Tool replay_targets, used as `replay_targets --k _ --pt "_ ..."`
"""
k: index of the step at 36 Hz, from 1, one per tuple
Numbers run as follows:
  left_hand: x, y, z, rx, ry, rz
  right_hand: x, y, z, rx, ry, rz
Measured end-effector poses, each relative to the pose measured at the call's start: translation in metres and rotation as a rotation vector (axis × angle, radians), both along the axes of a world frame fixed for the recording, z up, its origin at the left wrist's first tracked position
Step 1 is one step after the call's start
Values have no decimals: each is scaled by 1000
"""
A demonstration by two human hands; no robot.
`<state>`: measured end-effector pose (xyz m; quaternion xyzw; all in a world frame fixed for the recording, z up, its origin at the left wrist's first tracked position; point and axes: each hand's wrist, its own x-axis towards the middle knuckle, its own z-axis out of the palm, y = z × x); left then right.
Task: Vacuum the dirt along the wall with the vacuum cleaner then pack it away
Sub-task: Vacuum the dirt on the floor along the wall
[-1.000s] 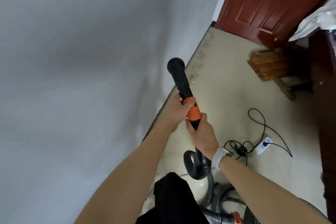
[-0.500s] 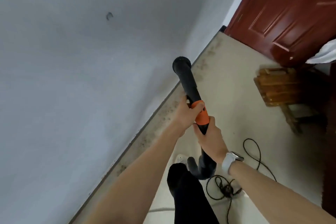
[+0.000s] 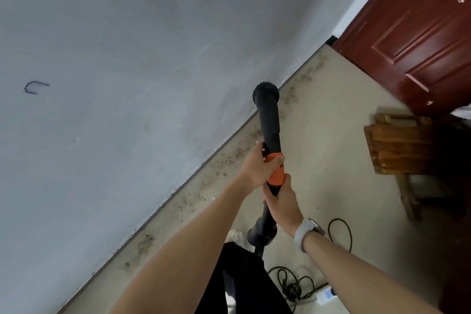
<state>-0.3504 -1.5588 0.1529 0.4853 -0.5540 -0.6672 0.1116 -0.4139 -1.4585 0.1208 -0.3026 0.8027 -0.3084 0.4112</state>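
Note:
I hold a black vacuum wand [image 3: 269, 120] with an orange collar [image 3: 276, 173], pointed forward and down at the foot of the grey wall [image 3: 127, 84]. Its round brush head [image 3: 265, 91] sits at the wall-floor corner. My left hand [image 3: 257, 167] grips the wand at the top of the orange collar. My right hand [image 3: 281, 202], with a white watch on the wrist, grips the wand just below the collar. A band of brown dirt [image 3: 224, 168] runs along the floor beside the wall. The vacuum's body is out of view.
A dark red door [image 3: 418, 33] stands at the far right. A wooden stool [image 3: 402, 145] sits on the beige floor to the right. A black cable [image 3: 293, 285] and a white power strip [image 3: 327, 294] lie near my feet. My dark trouser leg [image 3: 244, 280] shows below.
The view has swung left and up along the wall. The wand's brush head has moved forward to the wall-floor corner. Both hands keep the same grip on the wand.

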Motion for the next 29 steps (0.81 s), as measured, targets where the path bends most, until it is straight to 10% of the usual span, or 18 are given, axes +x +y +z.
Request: replay_targets --k 21,29 --pt "27 -20 -72 86 -86 227 -17 -45 -57 115 -54 441" --pt "5 11 -91 166 -72 624 -79 -68 -86 133 64 984"
